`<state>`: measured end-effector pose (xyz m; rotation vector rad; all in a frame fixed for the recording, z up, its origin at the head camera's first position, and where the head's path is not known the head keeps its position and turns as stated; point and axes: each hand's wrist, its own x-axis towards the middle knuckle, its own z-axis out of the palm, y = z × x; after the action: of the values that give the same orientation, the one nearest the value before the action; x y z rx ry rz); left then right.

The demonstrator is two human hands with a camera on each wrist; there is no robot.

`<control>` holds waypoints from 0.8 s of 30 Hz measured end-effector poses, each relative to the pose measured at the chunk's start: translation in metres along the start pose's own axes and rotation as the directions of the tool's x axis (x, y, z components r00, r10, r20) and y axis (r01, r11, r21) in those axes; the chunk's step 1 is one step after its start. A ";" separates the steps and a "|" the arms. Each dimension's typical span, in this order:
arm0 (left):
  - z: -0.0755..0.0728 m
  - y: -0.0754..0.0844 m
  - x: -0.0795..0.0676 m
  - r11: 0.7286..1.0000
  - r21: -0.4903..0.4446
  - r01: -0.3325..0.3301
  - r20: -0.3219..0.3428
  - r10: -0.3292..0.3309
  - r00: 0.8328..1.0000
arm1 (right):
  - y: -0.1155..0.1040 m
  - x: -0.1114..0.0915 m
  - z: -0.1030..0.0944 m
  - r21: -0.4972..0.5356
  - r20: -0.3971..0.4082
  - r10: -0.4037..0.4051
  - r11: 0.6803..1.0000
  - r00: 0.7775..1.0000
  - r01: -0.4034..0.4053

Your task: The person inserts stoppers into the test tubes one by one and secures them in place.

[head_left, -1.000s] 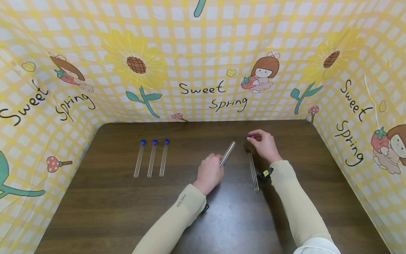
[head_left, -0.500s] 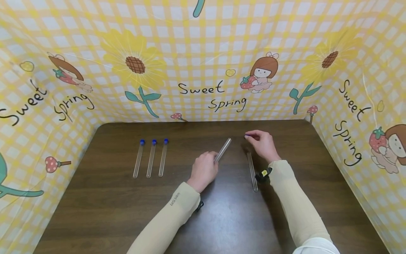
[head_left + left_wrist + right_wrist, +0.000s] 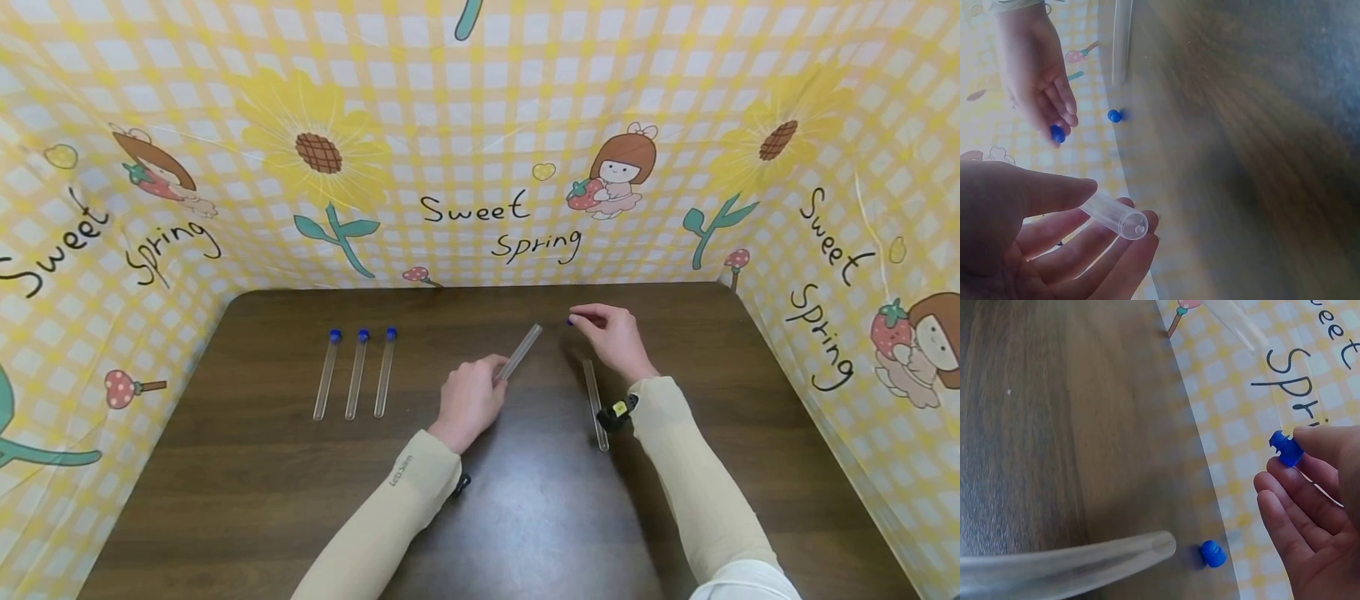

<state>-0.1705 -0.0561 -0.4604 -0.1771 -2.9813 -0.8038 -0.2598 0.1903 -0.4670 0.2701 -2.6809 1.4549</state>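
Note:
My left hand (image 3: 468, 404) grips a clear uncapped test tube (image 3: 517, 354), tilted with its open end up and toward the right. In the left wrist view the thumb and fingers close around the tube's lower part, its rounded end toward that camera. My right hand (image 3: 617, 340) pinches a blue ribbed stopper (image 3: 1288, 450) between thumb and fingertips, apart from the held tube's mouth. Below the right hand, a second uncapped test tube (image 3: 595, 400) lies on the table. Near its mouth sits a loose blue stopper (image 3: 1213, 553), hidden behind the right hand in the head view.
Three test tubes with blue stoppers, the left one (image 3: 327, 379), the middle one (image 3: 357, 379) and the right one (image 3: 386, 377), lie side by side on the left of the dark wooden table (image 3: 247, 500). A yellow checked cloth (image 3: 465, 108) walls the back and sides.
The left hand has drawn back to the left with its test tube. The right hand has shifted slightly left, carrying its stopper. The tubes lying on the table stay in place.

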 end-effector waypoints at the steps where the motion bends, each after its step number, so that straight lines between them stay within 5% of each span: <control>1: 0.000 -0.001 0.000 1.000 -0.004 0.001 0.001 -0.001 1.000 | -0.001 0.000 0.000 0.002 0.000 -0.002 1.000 1.000 0.002; 24: -0.003 -0.014 -0.008 0.999 -0.044 -0.024 -0.008 0.023 1.000 | -0.022 -0.007 0.014 0.082 0.046 -0.017 0.997 0.999 0.013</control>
<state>-0.1644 -0.0706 -0.4651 -0.2100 -2.9503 -0.8654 -0.2489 0.1676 -0.4577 0.3330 -2.6524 1.5757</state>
